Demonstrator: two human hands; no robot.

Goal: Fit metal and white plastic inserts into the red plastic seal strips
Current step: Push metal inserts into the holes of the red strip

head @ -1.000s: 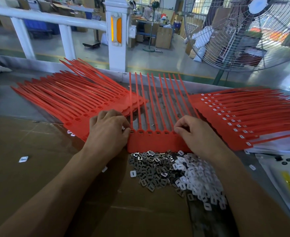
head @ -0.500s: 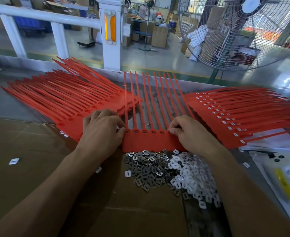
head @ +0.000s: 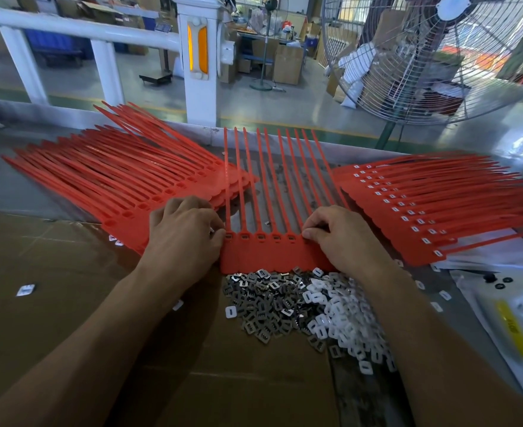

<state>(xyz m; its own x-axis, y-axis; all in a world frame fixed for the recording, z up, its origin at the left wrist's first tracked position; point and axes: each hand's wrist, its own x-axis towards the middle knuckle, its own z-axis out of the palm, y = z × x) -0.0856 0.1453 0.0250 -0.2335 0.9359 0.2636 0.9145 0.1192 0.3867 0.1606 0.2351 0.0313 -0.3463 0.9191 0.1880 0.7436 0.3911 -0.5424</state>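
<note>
- Two big fans of red seal strips flank your hands: the unfilled stack spreads out beyond your left knuckles with its sockets bare, and the finished stack lies outside your right wrist, white caps showing in every socket.
- Between your hands sits the working strip, its flat tags toward you and its tails running straight away from your fingertips.
- Your left hand is curled at the strip's left end, fingertips pinching right at the first socket; whether an insert sits under them, I can't tell.
- Your right hand is curled the same way at the right end, thumb and forefinger nipped down on the last socket.
- Just behind your wrists lie the metal inserts, a grey heap touching the strip's near edge, with the white plastic inserts heaped against it under your right forearm.
- You look to be seating pieces in this row's sockets, working in from both ends.
- Next you'll likely need to reach back to the heaps, pick single pieces, square each over an open socket and press until flush.
</note>
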